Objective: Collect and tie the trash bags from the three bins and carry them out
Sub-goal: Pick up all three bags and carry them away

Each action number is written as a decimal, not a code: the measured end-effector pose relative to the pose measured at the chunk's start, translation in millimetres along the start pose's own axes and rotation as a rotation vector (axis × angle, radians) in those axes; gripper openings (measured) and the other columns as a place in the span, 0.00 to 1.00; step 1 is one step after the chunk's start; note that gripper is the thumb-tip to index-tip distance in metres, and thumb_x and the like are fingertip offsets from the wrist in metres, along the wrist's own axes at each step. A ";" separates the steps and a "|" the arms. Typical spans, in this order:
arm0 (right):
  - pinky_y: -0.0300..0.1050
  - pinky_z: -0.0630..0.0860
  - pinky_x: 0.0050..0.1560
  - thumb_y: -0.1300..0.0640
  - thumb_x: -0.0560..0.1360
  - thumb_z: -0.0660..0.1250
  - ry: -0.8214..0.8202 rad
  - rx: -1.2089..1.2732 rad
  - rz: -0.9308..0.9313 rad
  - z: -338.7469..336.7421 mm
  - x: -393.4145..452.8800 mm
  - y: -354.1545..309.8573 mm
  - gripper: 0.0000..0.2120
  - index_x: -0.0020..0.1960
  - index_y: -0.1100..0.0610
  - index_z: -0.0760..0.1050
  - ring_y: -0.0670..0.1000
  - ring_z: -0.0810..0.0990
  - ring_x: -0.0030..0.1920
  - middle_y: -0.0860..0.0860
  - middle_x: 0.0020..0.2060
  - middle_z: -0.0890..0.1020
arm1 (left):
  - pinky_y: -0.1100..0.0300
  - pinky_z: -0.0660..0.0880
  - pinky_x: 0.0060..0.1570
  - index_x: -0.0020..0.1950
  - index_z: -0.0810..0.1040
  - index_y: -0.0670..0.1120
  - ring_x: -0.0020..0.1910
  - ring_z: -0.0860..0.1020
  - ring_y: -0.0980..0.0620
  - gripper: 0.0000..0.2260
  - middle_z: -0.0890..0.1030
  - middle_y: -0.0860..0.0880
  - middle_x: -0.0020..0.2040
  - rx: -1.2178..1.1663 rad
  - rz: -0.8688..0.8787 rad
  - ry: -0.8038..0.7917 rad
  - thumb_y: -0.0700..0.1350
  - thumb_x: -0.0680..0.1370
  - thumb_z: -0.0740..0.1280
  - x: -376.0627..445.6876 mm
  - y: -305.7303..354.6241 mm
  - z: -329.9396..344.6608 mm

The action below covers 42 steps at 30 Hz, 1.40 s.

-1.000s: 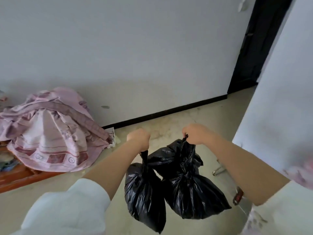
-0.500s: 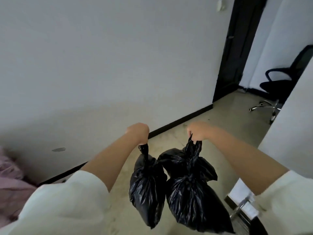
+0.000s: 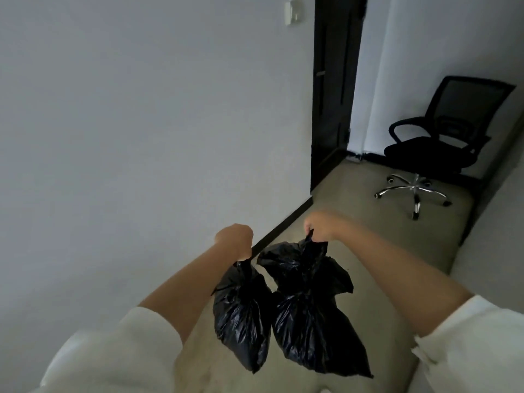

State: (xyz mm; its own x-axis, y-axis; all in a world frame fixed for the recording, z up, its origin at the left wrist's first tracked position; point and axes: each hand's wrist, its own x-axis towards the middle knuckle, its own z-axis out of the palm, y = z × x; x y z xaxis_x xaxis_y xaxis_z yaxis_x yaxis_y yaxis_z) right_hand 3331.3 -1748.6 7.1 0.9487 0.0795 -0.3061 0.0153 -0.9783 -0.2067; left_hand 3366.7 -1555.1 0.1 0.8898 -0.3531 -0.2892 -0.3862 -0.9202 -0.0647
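My left hand (image 3: 236, 240) is closed around the knotted neck of a small black trash bag (image 3: 242, 319), which hangs below it. My right hand (image 3: 319, 226) grips the twisted tops of black trash bags (image 3: 312, 313) that hang as one larger bundle, an upper bag bunched over a lower one. Both loads dangle side by side above the floor and touch each other. No bins are in view.
A white wall runs along my left with a black baseboard (image 3: 283, 222). A dark doorway (image 3: 331, 95) opens ahead. A black office chair (image 3: 436, 146) on a chrome wheeled base stands at the right, beside another white wall. Beige floor stretches between them.
The view has swung right and moved forward along the wall; the pink bedding at left has left the frame and the doorway and chair have come closer. Both hands keep their grip.
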 end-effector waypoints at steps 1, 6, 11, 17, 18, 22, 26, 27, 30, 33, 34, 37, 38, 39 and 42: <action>0.49 0.73 0.59 0.69 0.72 0.58 -0.001 -0.001 -0.002 -9.8 26.6 17.4 0.17 0.58 0.66 0.76 0.59 0.76 0.60 0.60 0.60 0.78 | 0.61 0.70 0.41 0.51 0.77 0.43 0.46 0.75 0.46 0.09 0.73 0.48 0.41 -0.007 -0.007 -0.006 0.34 0.74 0.61 32.2 5.0 -7.6; 0.54 0.74 0.59 0.70 0.70 0.57 -0.029 0.019 0.039 -52.8 141.3 101.6 0.19 0.60 0.70 0.74 0.63 0.76 0.60 0.66 0.60 0.77 | 0.63 0.68 0.40 0.44 0.71 0.45 0.41 0.72 0.49 0.06 0.65 0.52 0.32 -0.010 -0.024 -0.026 0.34 0.74 0.61 177.4 34.0 -42.6; 0.46 0.72 0.45 0.68 0.72 0.57 0.037 -0.006 0.160 -84.1 237.9 183.0 0.09 0.49 0.64 0.74 0.56 0.74 0.48 0.56 0.43 0.76 | 0.61 0.70 0.42 0.51 0.77 0.43 0.43 0.72 0.49 0.08 0.71 0.49 0.39 -0.069 -0.010 -0.080 0.35 0.75 0.62 301.7 66.4 -59.6; 0.41 0.65 0.34 0.66 0.73 0.58 -0.112 -0.133 0.177 -112.2 376.5 283.4 0.05 0.40 0.62 0.72 0.52 0.68 0.36 0.53 0.35 0.70 | 0.59 0.71 0.44 0.53 0.77 0.42 0.47 0.74 0.47 0.09 0.72 0.48 0.40 -0.164 -0.010 -0.156 0.36 0.76 0.60 456.3 101.3 -54.4; 0.40 0.62 0.31 0.66 0.73 0.58 -0.151 -0.145 0.183 -115.4 403.9 301.0 0.10 0.33 0.61 0.67 0.51 0.65 0.31 0.52 0.30 0.65 | 0.58 0.73 0.45 0.54 0.76 0.41 0.50 0.75 0.46 0.09 0.75 0.46 0.44 -0.177 -0.006 -0.175 0.36 0.77 0.60 481.9 107.5 -52.3; 0.41 0.55 0.27 0.66 0.72 0.57 -0.317 -0.199 0.166 -120.3 495.3 359.6 0.17 0.27 0.58 0.58 0.51 0.59 0.26 0.53 0.26 0.61 | 0.54 0.75 0.51 0.56 0.75 0.40 0.57 0.77 0.42 0.10 0.78 0.41 0.58 -0.211 -0.019 -0.272 0.35 0.77 0.58 561.7 132.1 -43.8; 0.41 0.55 0.28 0.65 0.75 0.56 -0.508 -0.191 0.109 -115.3 563.9 399.5 0.19 0.28 0.55 0.56 0.51 0.57 0.26 0.53 0.28 0.59 | 0.55 0.75 0.48 0.54 0.75 0.40 0.55 0.78 0.43 0.10 0.76 0.46 0.42 -0.270 -0.099 -0.374 0.35 0.76 0.58 625.5 143.2 -37.3; 0.41 0.55 0.28 0.66 0.76 0.55 -0.549 -0.200 0.089 -114.3 581.2 408.7 0.19 0.29 0.55 0.56 0.51 0.56 0.27 0.53 0.28 0.59 | 0.56 0.75 0.46 0.53 0.75 0.41 0.56 0.78 0.43 0.09 0.76 0.47 0.42 -0.275 -0.115 -0.392 0.35 0.76 0.59 641.3 145.3 -36.0; 0.43 0.57 0.32 0.65 0.76 0.55 -0.636 -0.193 0.071 -105.9 636.6 438.7 0.15 0.31 0.58 0.63 0.54 0.63 0.27 0.55 0.29 0.66 | 0.54 0.75 0.50 0.58 0.74 0.42 0.58 0.77 0.43 0.12 0.78 0.44 0.57 -0.311 -0.186 -0.447 0.36 0.76 0.59 688.7 153.4 -25.8; 0.43 0.58 0.32 0.63 0.78 0.54 -0.765 -0.157 0.052 -84.8 690.7 469.8 0.16 0.62 0.68 0.71 0.60 0.77 0.40 0.64 0.56 0.78 | 0.54 0.75 0.54 0.60 0.73 0.43 0.59 0.76 0.43 0.13 0.77 0.43 0.59 -0.322 -0.262 -0.503 0.35 0.76 0.61 737.9 165.0 -6.4; 0.43 0.58 0.31 0.63 0.78 0.54 -0.795 -0.156 0.034 -76.8 706.0 478.4 0.18 0.66 0.67 0.67 0.56 0.74 0.35 0.64 0.56 0.78 | 0.54 0.75 0.54 0.60 0.72 0.43 0.60 0.76 0.43 0.13 0.78 0.43 0.58 -0.338 -0.300 -0.519 0.36 0.76 0.62 752.9 169.1 1.6; 0.44 0.63 0.34 0.64 0.78 0.52 -0.851 -0.152 -0.001 -40.2 753.4 505.2 0.14 0.60 0.66 0.70 0.51 0.65 0.33 0.54 0.34 0.70 | 0.55 0.75 0.52 0.60 0.73 0.43 0.58 0.77 0.43 0.13 0.78 0.43 0.57 -0.374 -0.436 -0.546 0.36 0.76 0.62 798.9 180.8 29.9; 0.45 0.66 0.40 0.63 0.78 0.52 -0.852 -0.122 -0.001 -26.7 767.5 513.8 0.11 0.55 0.64 0.71 0.53 0.68 0.36 0.53 0.32 0.67 | 0.55 0.75 0.51 0.60 0.73 0.43 0.57 0.77 0.43 0.13 0.79 0.43 0.56 -0.380 -0.474 -0.549 0.36 0.76 0.61 811.9 184.7 41.6; 0.47 0.69 0.49 0.62 0.79 0.53 -0.861 -0.100 -0.007 -15.4 780.4 520.1 0.09 0.50 0.63 0.70 0.56 0.71 0.42 0.54 0.33 0.69 | 0.55 0.75 0.50 0.61 0.73 0.44 0.57 0.78 0.43 0.13 0.79 0.43 0.56 -0.394 -0.512 -0.550 0.37 0.77 0.61 824.7 188.3 53.4; 0.51 0.67 0.62 0.62 0.78 0.53 -0.826 -0.064 -0.050 29.0 822.3 540.4 0.15 0.57 0.68 0.73 0.61 0.72 0.57 0.66 0.49 0.79 | 0.55 0.74 0.48 0.61 0.73 0.44 0.58 0.77 0.43 0.13 0.78 0.43 0.57 -0.442 -0.651 -0.538 0.37 0.77 0.60 864.3 196.8 99.4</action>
State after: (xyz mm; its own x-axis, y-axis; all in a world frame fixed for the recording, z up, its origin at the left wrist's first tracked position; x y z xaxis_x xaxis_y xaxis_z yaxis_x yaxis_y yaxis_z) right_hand 4110.5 -2206.3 -383.3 0.4092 0.2136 -0.8871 0.0928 -0.9769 -0.1924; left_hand 4035.5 -2024.5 -357.5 0.6238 0.2750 -0.7316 0.3704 -0.9283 -0.0330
